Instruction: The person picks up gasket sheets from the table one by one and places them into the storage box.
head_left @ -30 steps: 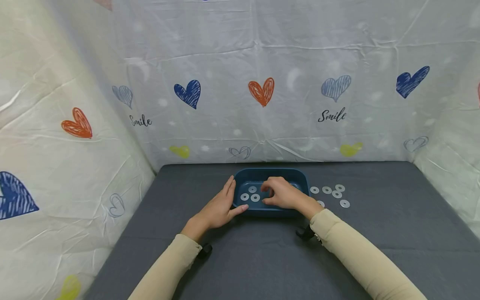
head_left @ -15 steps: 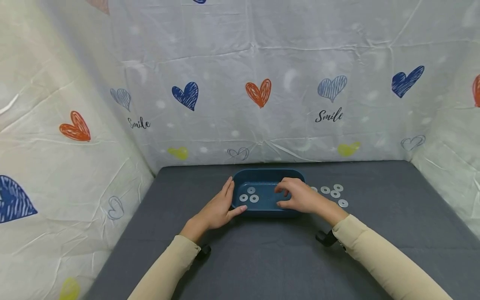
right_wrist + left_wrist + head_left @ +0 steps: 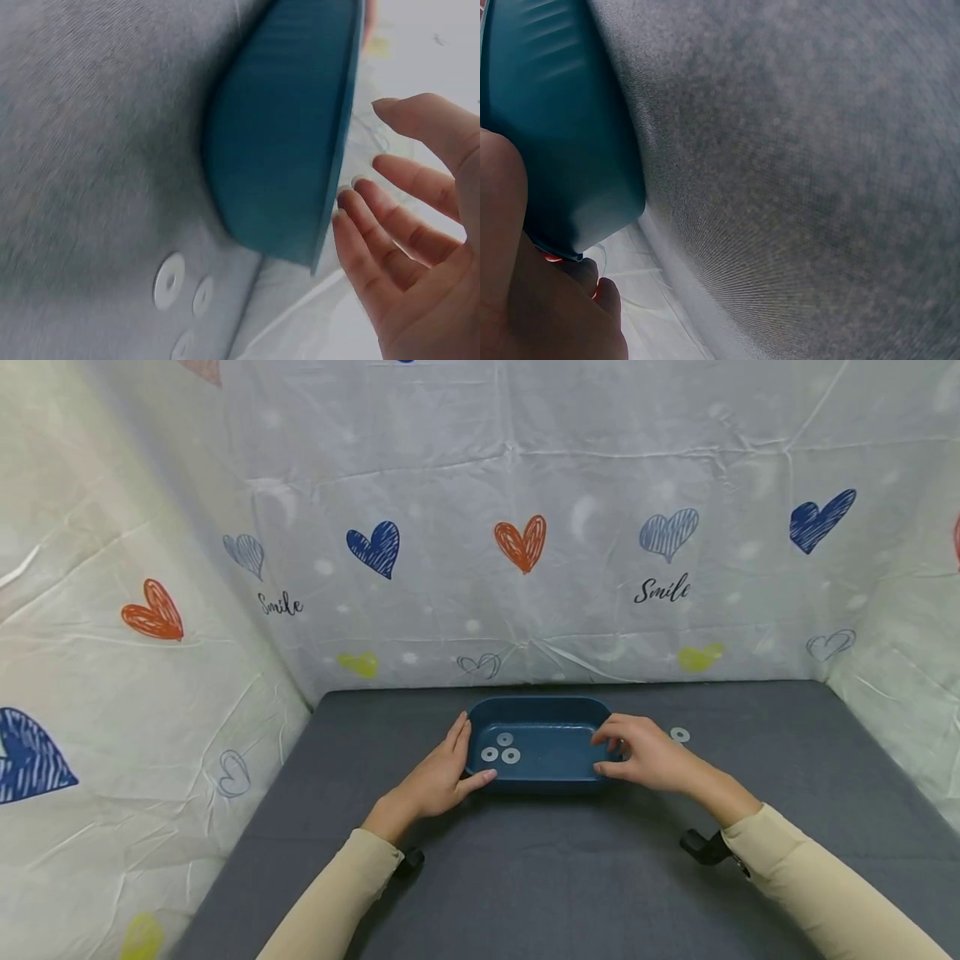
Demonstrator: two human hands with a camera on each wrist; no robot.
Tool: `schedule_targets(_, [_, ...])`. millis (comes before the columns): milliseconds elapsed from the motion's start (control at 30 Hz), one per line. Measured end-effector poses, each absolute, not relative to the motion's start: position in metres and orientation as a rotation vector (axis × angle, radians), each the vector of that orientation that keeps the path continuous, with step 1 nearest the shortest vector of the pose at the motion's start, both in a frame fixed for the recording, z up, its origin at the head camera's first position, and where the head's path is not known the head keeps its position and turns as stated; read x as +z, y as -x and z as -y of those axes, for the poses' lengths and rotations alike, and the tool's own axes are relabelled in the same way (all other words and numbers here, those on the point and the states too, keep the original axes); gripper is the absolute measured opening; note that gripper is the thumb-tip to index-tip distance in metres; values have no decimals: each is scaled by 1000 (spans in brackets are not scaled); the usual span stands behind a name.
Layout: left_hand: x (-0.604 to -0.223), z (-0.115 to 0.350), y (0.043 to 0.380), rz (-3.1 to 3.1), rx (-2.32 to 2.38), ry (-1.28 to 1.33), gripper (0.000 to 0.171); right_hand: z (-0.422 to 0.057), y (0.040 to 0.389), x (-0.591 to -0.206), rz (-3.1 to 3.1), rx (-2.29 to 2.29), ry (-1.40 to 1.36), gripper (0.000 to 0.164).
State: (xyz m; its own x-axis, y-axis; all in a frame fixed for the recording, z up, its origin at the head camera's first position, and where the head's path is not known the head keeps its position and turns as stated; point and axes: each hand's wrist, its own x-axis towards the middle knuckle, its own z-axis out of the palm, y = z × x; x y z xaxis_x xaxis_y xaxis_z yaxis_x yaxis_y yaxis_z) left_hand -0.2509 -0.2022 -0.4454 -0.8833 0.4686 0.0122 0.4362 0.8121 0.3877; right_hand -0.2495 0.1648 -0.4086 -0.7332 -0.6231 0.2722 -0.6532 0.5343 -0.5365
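Blue and rectangular, the tray (image 3: pixel 555 753) sits between your hands. Your left hand (image 3: pixel 441 772) braces its left end with straight fingers; your right hand (image 3: pixel 651 753), relaxed and holding nothing, hovers at its right rim. Three flat washers (image 3: pixel 516 757) lie inside. Your right hand partly hides the loose washers (image 3: pixel 162 289) from the head camera. Grey cloth (image 3: pixel 525 877) lies beneath, heart-printed sheeting (image 3: pixel 442 585) behind.

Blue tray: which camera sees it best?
The head view: it looks down into the tray, showing its inside and most of its rim. The left wrist view catches only part of its outside; the right wrist view also shows only its outside, cut off at the top.
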Motion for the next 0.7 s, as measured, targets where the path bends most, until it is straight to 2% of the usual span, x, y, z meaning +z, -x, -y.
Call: schedule_targets(700, [-442, 201, 250, -2911, 587, -719, 100, -240, 240, -419, 2753, 905, -910, 24])
